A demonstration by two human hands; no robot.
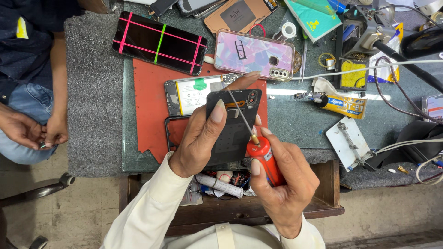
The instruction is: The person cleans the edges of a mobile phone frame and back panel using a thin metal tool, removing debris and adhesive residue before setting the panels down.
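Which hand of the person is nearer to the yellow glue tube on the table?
The right hand, gripping the red screwdriver, lies below and left of the yellow glue tube. The left hand, holding the black phone back, is farther left.

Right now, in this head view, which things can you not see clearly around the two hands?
- Screwdriver tip: too thin to tell what it touches on the black phone back.
- Lower edge of that phone back: hidden by the left hand and right hand.
- Red screwdriver handle: mostly covered by the right hand.
- Open drawer: contents hidden under both hands.
- Small thing in the other person's hands: too small.
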